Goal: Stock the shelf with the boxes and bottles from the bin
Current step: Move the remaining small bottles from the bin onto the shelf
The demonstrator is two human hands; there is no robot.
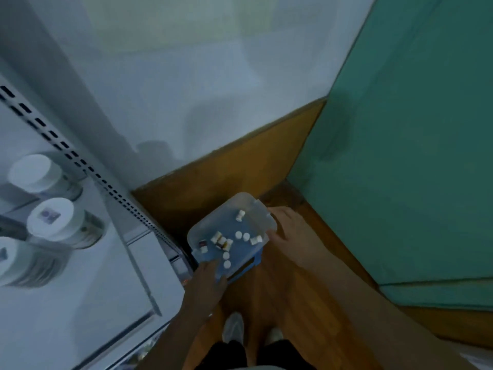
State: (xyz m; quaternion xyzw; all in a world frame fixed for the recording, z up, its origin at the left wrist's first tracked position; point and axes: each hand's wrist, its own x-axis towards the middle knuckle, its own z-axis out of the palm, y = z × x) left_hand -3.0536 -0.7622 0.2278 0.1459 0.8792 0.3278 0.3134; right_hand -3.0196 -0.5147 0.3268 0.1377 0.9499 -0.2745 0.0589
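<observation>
Bin [256,209] of clear plastic with a blue bottom sits low over the wooden floor [293,303], next to the foot of the white shelf [128,236] on the left and near the corner where the white wall [186,89] meets the green wall [413,156]. Inside it lie about a dozen small bottles [223,241] with white caps, some standing and some on their sides; no box can be made out among them. The left hand [210,279] holds the near left corner of the bin, its fingers curled over the rim. The right hand [286,231] grips the right side of the bin, thumb on the rim and fingers round the edge. A blue piece [256,259], perhaps a lid or stool, shows under the bin's near edge; which it is cannot be told. On the shelf, up and to the left, stand three large tins [53,220] with white lids, close together. Two light shoes [233,327] show at the bottom, on the floor.
</observation>
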